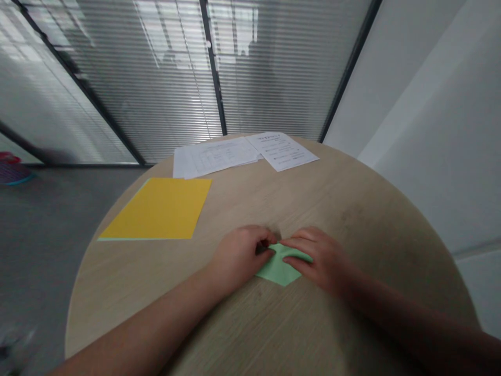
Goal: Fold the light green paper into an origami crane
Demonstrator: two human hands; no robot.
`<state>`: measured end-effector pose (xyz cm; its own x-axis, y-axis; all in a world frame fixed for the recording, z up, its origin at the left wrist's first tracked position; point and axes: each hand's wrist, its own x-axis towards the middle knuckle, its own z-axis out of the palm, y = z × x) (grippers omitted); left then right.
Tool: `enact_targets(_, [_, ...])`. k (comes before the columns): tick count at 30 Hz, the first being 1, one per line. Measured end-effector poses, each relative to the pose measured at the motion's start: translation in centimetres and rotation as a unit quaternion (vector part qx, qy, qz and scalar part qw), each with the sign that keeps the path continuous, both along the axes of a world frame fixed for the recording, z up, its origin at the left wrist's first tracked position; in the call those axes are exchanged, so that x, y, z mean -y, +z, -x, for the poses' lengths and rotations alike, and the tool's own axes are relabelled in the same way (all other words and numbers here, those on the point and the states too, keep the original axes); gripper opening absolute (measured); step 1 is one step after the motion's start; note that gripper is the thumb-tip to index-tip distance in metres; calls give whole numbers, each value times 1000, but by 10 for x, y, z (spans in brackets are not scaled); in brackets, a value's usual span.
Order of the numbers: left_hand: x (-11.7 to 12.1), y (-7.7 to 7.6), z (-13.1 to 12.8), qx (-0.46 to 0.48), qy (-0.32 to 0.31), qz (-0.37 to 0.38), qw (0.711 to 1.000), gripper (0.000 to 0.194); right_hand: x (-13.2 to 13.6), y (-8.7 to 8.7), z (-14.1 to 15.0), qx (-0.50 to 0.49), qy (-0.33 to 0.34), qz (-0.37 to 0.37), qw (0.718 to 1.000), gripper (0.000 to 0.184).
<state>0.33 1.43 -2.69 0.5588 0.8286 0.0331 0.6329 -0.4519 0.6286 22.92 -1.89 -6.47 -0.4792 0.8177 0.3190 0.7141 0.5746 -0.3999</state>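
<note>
Head view: left hand (239, 257) and right hand (325, 259) pinch green paper (282, 271); blurred basket (11, 171), contents unclear, at left.

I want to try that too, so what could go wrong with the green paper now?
The green paper might crease crookedly if the left hand and right hand, both touching it, pull unevenly. It could also slide on the table, since only the hands seem to steady it.

Dim, greyish light, brightest through the blinds (270, 99) up top, with washed-out glare patches. Right forearm (391, 308) lies in shadow at lower right; green paper (282, 270) reads clearly. Print on the white sheets (219, 155) is too blurry to read, wide-angle stretch toward edges.
</note>
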Motion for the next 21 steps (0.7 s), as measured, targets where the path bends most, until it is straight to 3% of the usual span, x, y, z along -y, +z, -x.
enact_targets(10, [0, -3, -8, -50, 0, -65, 997, 5, -9, 7, 6, -1, -26, -19, 999, 18])
enact_targets(17, [4, -2, 2, 3, -41, -73, 996, 15, -3, 15, -7, -20, 77, -31, 996, 14])
enact_targets(21, [3, 1, 8, 18, -82, -69, 994, 15, -2, 17, -12, -52, 88, -18, 995, 17])
